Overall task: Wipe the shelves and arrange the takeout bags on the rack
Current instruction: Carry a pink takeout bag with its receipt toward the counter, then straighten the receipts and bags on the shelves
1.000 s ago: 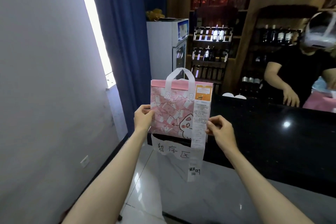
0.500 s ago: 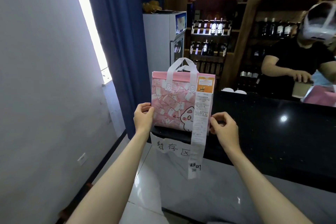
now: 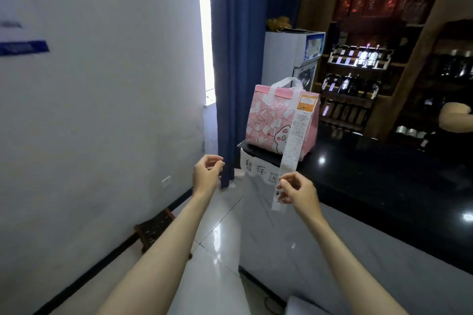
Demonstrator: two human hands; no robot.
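In the head view, a pink square takeout bag (image 3: 271, 120) with white handles and a cartoon animal on its front stands upright on the corner of a long shiny black counter (image 3: 384, 174). A long white paper receipt (image 3: 294, 140) with an orange top is stuck to the front of the bag and hangs down past the counter's edge. The right hand (image 3: 298, 193) is held up in front of the counter, below the bag and not touching it, and its curled fingers are right at the low part of the receipt. It looks like a pinch on the paper, but I cannot tell for sure. The left hand (image 3: 207, 174) is up in the air to the left of the counter, apart from the bag, with its fingers loosely curled toward the thumb and nothing in them. A white paper sign (image 3: 258, 170) with dark handwritten characters hangs on the counter's front, just under the bag. Behind the bag is a white fridge (image 3: 289, 56) with a yellow fuzzy thing (image 3: 279, 23) on top. Beside the fridge hangs a dark blue curtain (image 3: 238, 46), and a bright strip of window shows next to it. Tall wooden shelves (image 3: 363, 66) full of dark bottles stand behind the counter. A small dark wooden stool (image 3: 153, 231) sits on the glossy floor by the pale wall. At the far right edge, a bit of another person's arm (image 3: 455, 116) shows.
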